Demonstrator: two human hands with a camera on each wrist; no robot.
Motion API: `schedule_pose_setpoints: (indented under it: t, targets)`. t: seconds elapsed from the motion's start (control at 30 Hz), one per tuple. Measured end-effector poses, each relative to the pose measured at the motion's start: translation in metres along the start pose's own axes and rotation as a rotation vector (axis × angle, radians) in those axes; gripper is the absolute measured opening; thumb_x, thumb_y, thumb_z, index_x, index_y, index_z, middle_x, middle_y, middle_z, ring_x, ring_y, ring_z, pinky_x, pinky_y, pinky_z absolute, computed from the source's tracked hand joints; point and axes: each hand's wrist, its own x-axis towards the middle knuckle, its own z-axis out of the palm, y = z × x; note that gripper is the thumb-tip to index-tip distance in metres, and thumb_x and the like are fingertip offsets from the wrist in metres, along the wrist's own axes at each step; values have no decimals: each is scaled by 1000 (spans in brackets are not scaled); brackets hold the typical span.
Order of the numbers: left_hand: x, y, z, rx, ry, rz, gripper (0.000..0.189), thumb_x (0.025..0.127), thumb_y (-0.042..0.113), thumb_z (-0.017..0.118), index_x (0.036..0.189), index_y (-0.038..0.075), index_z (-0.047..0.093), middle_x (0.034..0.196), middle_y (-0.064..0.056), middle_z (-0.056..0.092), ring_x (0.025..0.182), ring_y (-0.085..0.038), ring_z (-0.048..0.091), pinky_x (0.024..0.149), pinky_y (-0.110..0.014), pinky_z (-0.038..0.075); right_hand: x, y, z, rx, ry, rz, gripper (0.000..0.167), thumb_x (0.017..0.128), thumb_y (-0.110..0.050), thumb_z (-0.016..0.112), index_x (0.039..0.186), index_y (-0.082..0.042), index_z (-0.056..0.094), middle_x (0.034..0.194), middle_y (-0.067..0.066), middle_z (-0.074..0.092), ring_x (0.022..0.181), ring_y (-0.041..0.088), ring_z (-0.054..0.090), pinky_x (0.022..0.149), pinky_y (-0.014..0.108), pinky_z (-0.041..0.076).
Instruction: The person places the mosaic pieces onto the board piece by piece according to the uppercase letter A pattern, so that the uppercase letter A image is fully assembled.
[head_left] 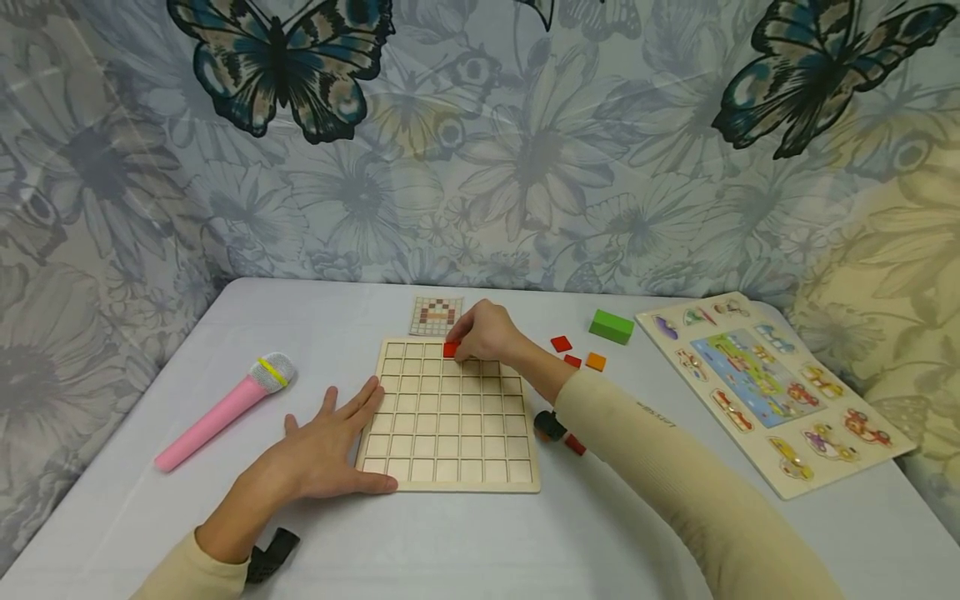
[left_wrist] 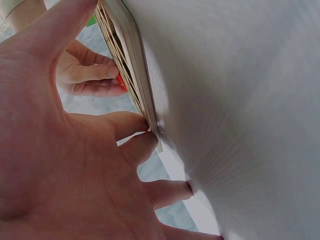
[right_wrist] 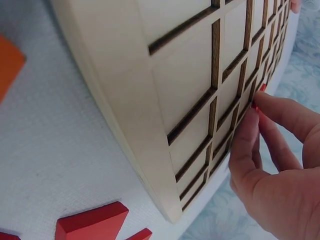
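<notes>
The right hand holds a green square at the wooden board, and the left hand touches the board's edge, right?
Not quite: the head view shows the square is red, not green. The right hand does hold it at the wooden board, and the left hand touches its edge.

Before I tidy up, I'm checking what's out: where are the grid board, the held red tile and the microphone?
Grid board (head_left: 451, 404): head view, on a bare square near its middle.
Red tile (head_left: 450, 350): head view, on its exposed face.
Microphone (head_left: 216, 422): head view, on its pink handle.
</notes>
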Motion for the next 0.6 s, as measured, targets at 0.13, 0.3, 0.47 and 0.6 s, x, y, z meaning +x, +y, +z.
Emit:
schedule_pose_setpoints:
  t: [0.13,0.3,0.47,0.6]
  targets:
    - [1,0,1,6,2,6,128,74,80,75,168,15,18,177,-2,13,151,-63,17,92,-95,21,-1,1,0,6,-5,-2,23,75,0,88,96,-11,85,99,4,79,95,22,68,79,30,57]
    - [2,-1,3,4,2,2,128,74,81,74,168,15,19,177,-1,12,152,-62,17,93,-95,20,-5,3,-4,52,-17,-1,23,77,-2,88,98,-11,84,99,4,78,95,20,67,77,28,56]
    - [2,-1,3,1,1,-8,127,74,80,75,168,16,19,177,0,12,153,-60,16,95,-95,20,-11,4,-13,108,-22,-5,22,82,-3,84,103,-9,83,102,7,75,92,21,65,71,28,54]
    - [1,-1,2,2,-3,-11,127,74,79,75,168,16,19,177,0,12,154,-60,16,95,-94,20,-18,9,-23,135,-27,-5,23,85,-6,82,108,-9,82,109,8,72,94,24,68,74,32,57]
